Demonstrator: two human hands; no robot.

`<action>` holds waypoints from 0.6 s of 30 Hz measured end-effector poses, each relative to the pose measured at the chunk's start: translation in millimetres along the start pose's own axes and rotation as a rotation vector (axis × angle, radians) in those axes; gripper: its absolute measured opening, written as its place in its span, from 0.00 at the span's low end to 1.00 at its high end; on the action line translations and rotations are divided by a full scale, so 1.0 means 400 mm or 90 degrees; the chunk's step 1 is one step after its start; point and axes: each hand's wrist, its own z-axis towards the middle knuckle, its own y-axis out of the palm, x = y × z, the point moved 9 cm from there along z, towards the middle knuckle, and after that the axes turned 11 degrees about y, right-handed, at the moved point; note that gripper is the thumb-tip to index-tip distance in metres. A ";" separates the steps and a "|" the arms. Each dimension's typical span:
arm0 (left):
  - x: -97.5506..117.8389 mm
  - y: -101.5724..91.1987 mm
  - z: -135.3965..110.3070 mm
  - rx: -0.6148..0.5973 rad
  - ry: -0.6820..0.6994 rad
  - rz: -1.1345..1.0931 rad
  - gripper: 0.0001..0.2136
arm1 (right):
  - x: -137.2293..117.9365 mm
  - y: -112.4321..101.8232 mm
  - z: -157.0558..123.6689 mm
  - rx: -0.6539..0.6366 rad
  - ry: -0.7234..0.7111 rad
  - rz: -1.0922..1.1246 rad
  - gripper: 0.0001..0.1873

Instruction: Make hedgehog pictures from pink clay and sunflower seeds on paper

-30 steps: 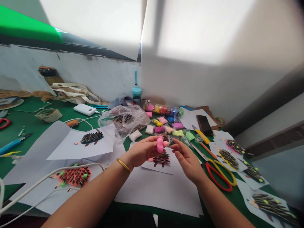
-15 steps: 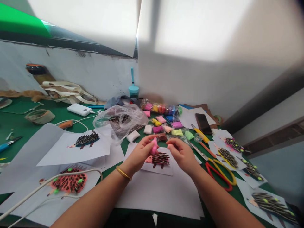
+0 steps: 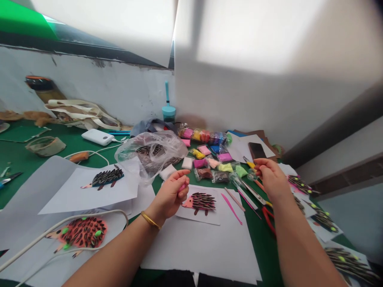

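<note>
Well, the hedgehog [image 3: 200, 201] on the small white sheet [image 3: 209, 218] in front of me looked largely built. Its pink body was down and its back was covered in dark seeds. It carried none of the green dots that I could see on the finished hedgehogs [image 3: 300, 185] along the right edge of the table [image 3: 30, 159], so I judged that the trimming was what remained.

My left hand [image 3: 172, 193] was closed, with the fingertips pinched on a bit of pink clay [image 3: 181, 187]. It was held just left of the hedgehog and slightly above the sheet, not touching it.

My right hand [image 3: 271, 177] was well apart from it, out toward the right edge among the tools beside the clay packets [image 3: 209, 162]. Its fingers were curled close to a yellow-handled tool [image 3: 249, 163]. I could not tell whether they gripped anything.

A pink stick [image 3: 231, 203] lay on the paper between the hedgehog and my right arm.
</note>
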 end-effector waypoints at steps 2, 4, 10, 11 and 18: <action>0.007 0.009 0.000 -0.026 0.019 -0.020 0.13 | 0.001 -0.006 0.012 0.003 -0.026 -0.190 0.20; 0.010 0.015 -0.002 -0.051 0.033 -0.034 0.19 | 0.004 0.025 0.007 -0.022 -0.059 -0.382 0.22; 0.024 -0.001 -0.004 0.003 0.087 -0.035 0.17 | 0.017 0.109 -0.026 -0.034 -0.131 -0.646 0.17; 0.023 -0.005 -0.004 0.021 0.086 -0.041 0.12 | 0.015 0.107 -0.028 -0.028 -0.134 -0.647 0.15; -0.004 0.002 -0.009 -0.006 0.088 0.043 0.26 | -0.117 0.123 -0.130 -0.090 -0.259 -0.282 0.11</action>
